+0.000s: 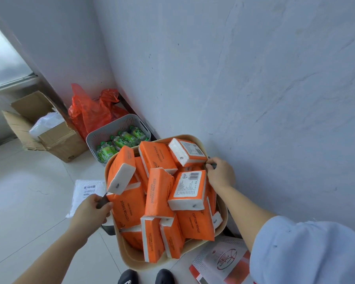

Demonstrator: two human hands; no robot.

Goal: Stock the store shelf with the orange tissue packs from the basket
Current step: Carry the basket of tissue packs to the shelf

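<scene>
"While the fingers (pixel 106 204) of the left hand (pixel 90 211) and the right hand (pixel 220 174) were curled tight on the dark handles (pixel 101 200) of the beige basket (pixel 131 261), how to carry it well?"

"Level and slow, I judged: orange tissue packs (pixel 158 193) were heaped past its rim, loose. No shelf was in view. Behind, a grey basket (pixel 109 128) held green bottles (pixel 125 140)."

An open cardboard box (pixel 55 140) with white plastic wrapping (pixel 46 121) inside sits on the pale tiled floor (pixel 29 201), beside a frosted glass pane (pixel 2 58). Just right of it, a red plastic bag (pixel 90 113) slumps in the corner against the scuffed white wall (pixel 254 78), touching a grey slatted basket (pixel 111 126) of green-labelled bottles (pixel 124 140). A white mailer (pixel 84 191) with a printed label lies flat on the tiles; a red-and-white printed pack (pixel 223 261) lies near the wall.
</scene>
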